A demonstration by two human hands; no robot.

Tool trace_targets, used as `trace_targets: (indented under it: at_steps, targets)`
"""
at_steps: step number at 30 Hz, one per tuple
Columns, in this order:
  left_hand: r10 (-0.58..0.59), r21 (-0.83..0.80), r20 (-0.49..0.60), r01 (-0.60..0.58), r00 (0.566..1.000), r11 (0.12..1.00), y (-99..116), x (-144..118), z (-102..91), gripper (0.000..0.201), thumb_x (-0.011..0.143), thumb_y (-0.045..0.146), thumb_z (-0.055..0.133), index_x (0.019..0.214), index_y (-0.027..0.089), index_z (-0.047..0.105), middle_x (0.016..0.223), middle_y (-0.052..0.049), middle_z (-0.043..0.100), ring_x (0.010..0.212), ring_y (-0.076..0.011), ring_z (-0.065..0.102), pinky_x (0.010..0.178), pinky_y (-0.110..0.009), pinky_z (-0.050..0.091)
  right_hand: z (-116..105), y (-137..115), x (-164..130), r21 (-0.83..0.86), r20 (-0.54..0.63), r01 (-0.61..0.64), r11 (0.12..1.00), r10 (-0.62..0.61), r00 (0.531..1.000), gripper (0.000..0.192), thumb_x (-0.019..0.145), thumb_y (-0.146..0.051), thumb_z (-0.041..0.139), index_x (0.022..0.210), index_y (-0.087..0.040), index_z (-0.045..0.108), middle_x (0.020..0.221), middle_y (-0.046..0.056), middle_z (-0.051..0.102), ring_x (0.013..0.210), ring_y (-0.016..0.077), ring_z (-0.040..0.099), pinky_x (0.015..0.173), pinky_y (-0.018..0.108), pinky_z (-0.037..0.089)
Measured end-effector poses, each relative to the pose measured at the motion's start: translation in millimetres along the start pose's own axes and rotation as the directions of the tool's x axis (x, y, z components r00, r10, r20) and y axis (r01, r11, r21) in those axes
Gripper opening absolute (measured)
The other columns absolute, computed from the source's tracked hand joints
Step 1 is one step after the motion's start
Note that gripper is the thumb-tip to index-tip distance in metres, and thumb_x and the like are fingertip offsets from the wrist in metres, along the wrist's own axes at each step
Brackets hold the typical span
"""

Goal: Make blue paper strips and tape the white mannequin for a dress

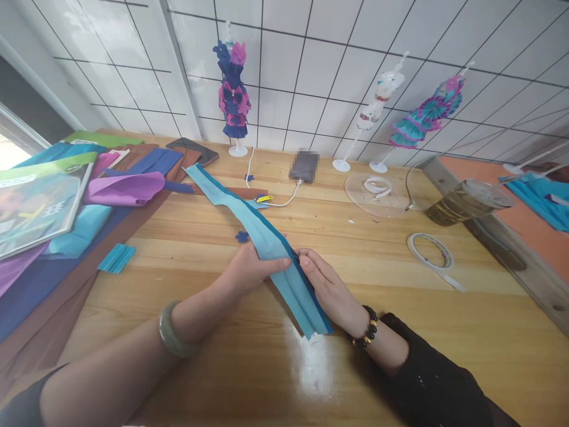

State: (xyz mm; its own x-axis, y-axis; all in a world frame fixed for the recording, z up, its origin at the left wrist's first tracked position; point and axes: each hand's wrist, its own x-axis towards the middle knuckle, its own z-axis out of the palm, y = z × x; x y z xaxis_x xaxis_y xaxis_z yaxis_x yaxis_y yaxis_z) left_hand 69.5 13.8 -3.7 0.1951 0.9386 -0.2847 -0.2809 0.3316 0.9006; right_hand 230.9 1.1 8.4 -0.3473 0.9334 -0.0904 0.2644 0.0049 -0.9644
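A long strip of light blue crepe paper (249,218) with a darker blue edge slants across the middle of the table, raised in both hands. My left hand (254,270) grips it from the left, thumb lying on top and the other fingers hidden beneath. On the dark edge, my right hand (322,281) pinches the paper between thumb and fingers; a small dark spot shows at its fingertips. Under the strip's upper part lies a yellow cutter (264,199). A dark blue paper flower (242,236) rests beside the strip.
Coloured paper sheets (128,196) and a book (42,201) are piled at left, near a small folded blue piece (116,258). Dress forms in paper dresses (234,101) stand along the tiled wall. At right are a tape roll (444,252), a clear disc (355,198) and a cup (466,201).
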Motion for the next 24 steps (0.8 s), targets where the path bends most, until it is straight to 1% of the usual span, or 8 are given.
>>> trace_targets:
  at_steps: [3,7,10,17,24]
  targets:
    - [0.0,-0.051,-0.003,-0.001,1.0,0.999,-0.2,0.7,-1.1,0.049,0.06,0.029,0.075,0.105,0.017,0.059,0.088,-0.005,0.069,0.084,-0.0224,0.063,0.074,-0.035,0.049,0.3,1.1,-0.2,-0.02,0.003,0.004,1.0,-0.004,1.0,0.03,0.091,-0.042,0.033,0.104,-0.022,0.052,0.101,0.004,0.058,0.092,0.0158,0.051,0.084,0.029,0.043]
    - [-0.002,-0.085,-0.01,0.001,1.0,0.996,-0.7,0.7,-1.8,0.052,0.059,0.026,0.076,0.106,0.016,0.057,0.084,-0.005,0.068,0.078,-0.0213,0.063,0.073,-0.036,0.05,0.9,3.7,0.4,-0.057,0.002,0.008,0.998,-0.007,1.0,0.032,0.09,-0.044,0.033,0.104,-0.023,0.052,0.097,0.004,0.059,0.096,0.0171,0.051,0.084,0.03,0.043]
    - [0.005,-0.08,-0.014,-0.007,1.0,0.997,-1.8,0.9,-2.2,0.054,0.058,0.026,0.076,0.107,0.017,0.057,0.084,-0.004,0.069,0.079,-0.0207,0.063,0.075,-0.035,0.049,0.9,3.9,0.3,-0.063,0.001,0.013,0.998,-0.013,1.0,0.032,0.09,-0.044,0.033,0.103,-0.022,0.053,0.096,0.003,0.059,0.096,0.0169,0.051,0.083,0.029,0.042]
    - [0.006,-0.069,-0.01,-0.007,1.0,0.998,-1.6,0.5,-2.5,0.052,0.06,0.024,0.075,0.108,0.018,0.057,0.089,-0.004,0.068,0.084,-0.02,0.062,0.078,-0.034,0.049,1.4,1.5,-0.5,-0.055,-0.006,0.01,0.998,-0.011,1.0,0.032,0.091,-0.043,0.032,0.103,-0.022,0.052,0.101,0.004,0.058,0.093,0.0159,0.051,0.084,0.029,0.041]
    - [-0.014,-0.073,-0.02,0.012,1.0,0.997,-2.8,1.9,-3.3,0.056,0.058,0.025,0.077,0.109,0.017,0.057,0.089,-0.005,0.069,0.086,-0.0224,0.062,0.079,-0.036,0.048,1.2,3.7,0.6,-0.063,-0.006,0.008,0.998,-0.008,1.0,0.032,0.09,-0.044,0.033,0.104,-0.022,0.052,0.099,0.004,0.058,0.094,0.0168,0.051,0.083,0.029,0.043]
